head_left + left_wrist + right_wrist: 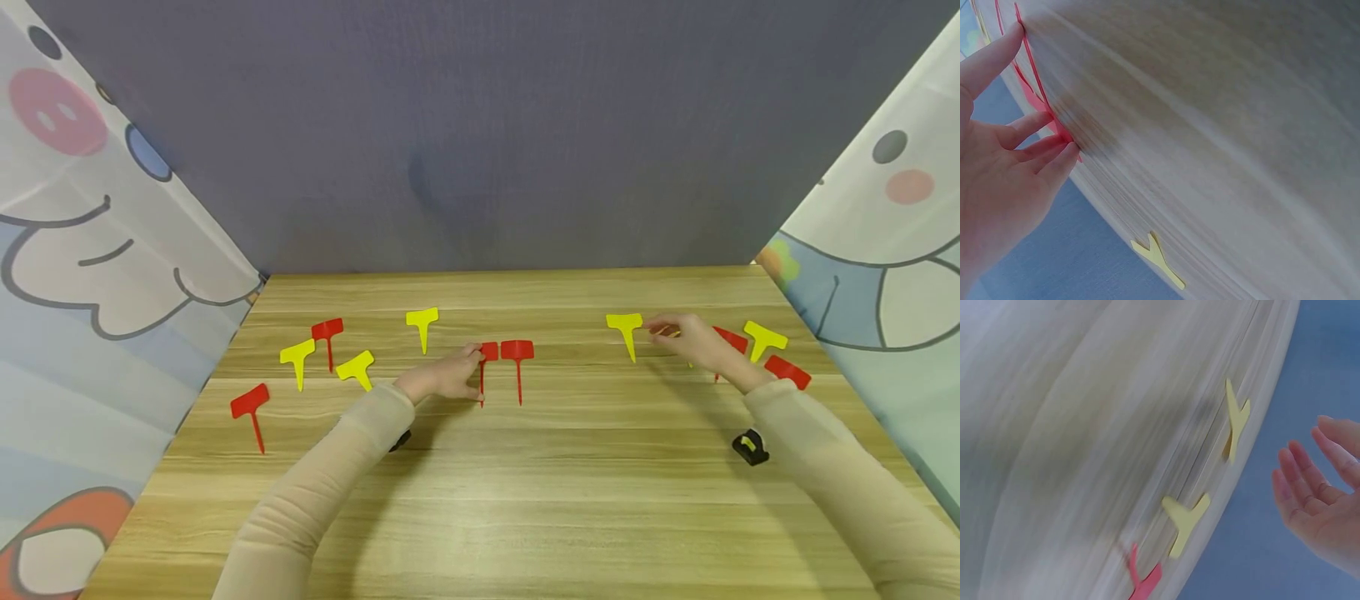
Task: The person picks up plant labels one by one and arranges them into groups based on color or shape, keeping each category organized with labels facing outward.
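Note:
My left hand [448, 377] touches a red T-shaped plant label [489, 352] flat on the table. Its fingers rest on the label's wide head and the thumb at the stem's tip, as the left wrist view shows. Beside it lies a second red plant label [517, 350]. Above the table on the right, my right hand [693, 342] holds nothing, its fingers loosely bent. Just left of it lies a yellow plant label [624, 323]. Another yellow plant label [1186, 520] is partly hidden below that hand in the head view.
More labels lie at the left, among them a red one [251, 402] and a yellow one [298, 354]; a yellow one [423, 320] lies farther back. At the right are a yellow label [765, 337] and red label [787, 372]. A dark partition [510, 167] stands behind the wooden table [570, 500].

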The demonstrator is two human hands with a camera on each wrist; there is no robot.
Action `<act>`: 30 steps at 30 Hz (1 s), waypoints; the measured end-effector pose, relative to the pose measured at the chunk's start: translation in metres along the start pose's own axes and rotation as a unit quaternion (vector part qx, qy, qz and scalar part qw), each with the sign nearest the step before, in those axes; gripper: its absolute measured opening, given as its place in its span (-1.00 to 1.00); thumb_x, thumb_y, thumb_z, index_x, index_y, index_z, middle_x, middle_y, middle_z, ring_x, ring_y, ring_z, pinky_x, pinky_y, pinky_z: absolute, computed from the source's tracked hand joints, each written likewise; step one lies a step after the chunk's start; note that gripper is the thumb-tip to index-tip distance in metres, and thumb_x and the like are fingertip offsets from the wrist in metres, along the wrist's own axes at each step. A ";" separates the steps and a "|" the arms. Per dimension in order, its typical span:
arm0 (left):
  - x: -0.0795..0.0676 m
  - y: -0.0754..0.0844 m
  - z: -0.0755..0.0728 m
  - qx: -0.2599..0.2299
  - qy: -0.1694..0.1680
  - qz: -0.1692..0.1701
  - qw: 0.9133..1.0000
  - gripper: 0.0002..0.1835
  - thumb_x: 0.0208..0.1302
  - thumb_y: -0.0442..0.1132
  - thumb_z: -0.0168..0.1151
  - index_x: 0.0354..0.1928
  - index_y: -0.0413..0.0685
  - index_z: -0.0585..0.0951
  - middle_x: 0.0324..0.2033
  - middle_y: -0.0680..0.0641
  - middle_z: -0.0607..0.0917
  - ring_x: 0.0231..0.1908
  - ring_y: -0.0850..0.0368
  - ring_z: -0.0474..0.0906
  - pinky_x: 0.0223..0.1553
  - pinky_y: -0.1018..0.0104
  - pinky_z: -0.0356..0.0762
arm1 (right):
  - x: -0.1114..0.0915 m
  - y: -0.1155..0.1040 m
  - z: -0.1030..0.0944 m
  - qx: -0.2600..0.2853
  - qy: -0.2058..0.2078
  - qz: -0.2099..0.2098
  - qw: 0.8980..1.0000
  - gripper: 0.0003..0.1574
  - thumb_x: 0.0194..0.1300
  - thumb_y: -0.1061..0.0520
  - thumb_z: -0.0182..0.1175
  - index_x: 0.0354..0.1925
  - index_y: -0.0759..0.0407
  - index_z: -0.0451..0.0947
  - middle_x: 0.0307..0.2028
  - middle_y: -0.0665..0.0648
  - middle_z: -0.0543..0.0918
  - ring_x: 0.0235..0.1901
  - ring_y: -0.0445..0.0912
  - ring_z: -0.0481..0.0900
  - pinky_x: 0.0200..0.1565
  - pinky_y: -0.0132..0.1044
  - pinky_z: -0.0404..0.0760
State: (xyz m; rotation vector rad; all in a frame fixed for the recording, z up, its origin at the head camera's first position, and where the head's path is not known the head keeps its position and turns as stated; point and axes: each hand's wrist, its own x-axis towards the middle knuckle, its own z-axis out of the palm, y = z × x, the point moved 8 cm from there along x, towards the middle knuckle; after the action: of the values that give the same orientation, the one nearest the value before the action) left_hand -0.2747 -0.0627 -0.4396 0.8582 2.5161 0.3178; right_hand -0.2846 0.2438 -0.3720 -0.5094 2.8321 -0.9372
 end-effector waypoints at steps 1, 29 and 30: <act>0.000 0.000 0.000 0.000 0.000 0.000 1.000 -0.20 0.12 -0.04 0.20 0.25 -0.39 0.11 0.30 -0.28 -0.04 0.28 -0.10 -0.02 0.25 0.18 0.04 | -0.001 0.002 -0.002 -0.001 0.002 -0.001 1.000 -0.62 0.24 0.25 0.03 -0.02 0.48 0.41 -0.13 0.44 0.50 -0.17 0.23 0.47 -0.24 -0.05 0.53; -0.001 0.001 -0.001 0.001 -0.003 -0.004 1.000 -0.19 0.12 -0.03 0.20 0.26 -0.37 0.11 0.31 -0.27 -0.05 0.29 -0.10 -0.06 0.26 0.17 0.01 | -0.021 0.079 -0.039 -0.034 0.034 0.046 0.998 -0.57 0.18 0.29 0.08 -0.05 0.61 0.35 -0.18 0.57 0.47 -0.22 0.38 0.47 -0.38 -0.16 0.58; -0.001 0.001 -0.001 0.002 -0.004 -0.005 1.000 -0.19 0.12 -0.02 0.20 0.26 -0.36 0.10 0.31 -0.27 -0.06 0.29 -0.09 -0.07 0.27 0.18 0.00 | -0.022 0.081 -0.039 -0.035 0.031 0.047 0.998 -0.56 0.17 0.29 0.09 -0.04 0.61 0.35 -0.17 0.57 0.47 -0.22 0.38 0.47 -0.39 -0.20 0.58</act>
State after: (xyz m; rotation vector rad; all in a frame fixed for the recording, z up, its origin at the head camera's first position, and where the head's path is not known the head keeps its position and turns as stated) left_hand -0.2743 -0.0627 -0.4380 0.8460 2.5128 0.3063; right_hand -0.2953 0.3344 -0.3887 -0.3559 2.9249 -0.8552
